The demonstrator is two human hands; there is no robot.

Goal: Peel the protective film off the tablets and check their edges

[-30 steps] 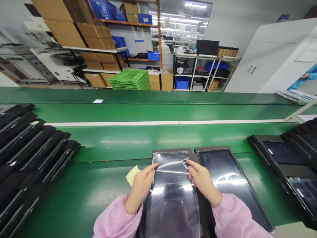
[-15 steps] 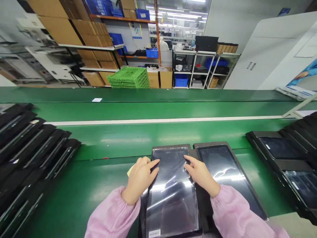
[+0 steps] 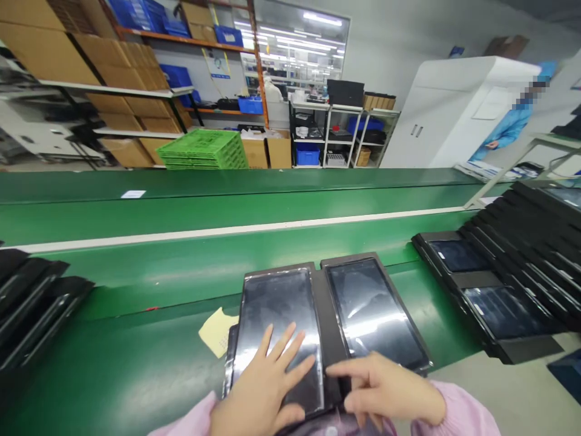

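Note:
Two black-framed display panels lie side by side on the green conveyor belt (image 3: 136, 339), joined by a black tray divider (image 3: 330, 321). My left hand (image 3: 261, 387) rests flat with spread fingers on the lower part of the left panel (image 3: 276, 309). My right hand (image 3: 381, 387) hovers at the lower end of the divider, its fingers loosely apart and near the right panel (image 3: 374, 309). A pale yellow paper sheet (image 3: 218, 332) pokes out beside the left panel. Neither hand visibly holds anything.
Stacked black trays (image 3: 535, 242) with panels fill the belt at right, and more (image 3: 31, 303) stand at left. A white strip (image 3: 227, 230) runs along the belt. Behind it are a green crate (image 3: 203, 149), shelves with cartons, and a person in a blue gown (image 3: 508, 127).
My hands have drawn back toward me, and my left hand now lies flat on the panel. The view has swung right, bringing more stacked trays and the blue-gowned person into sight.

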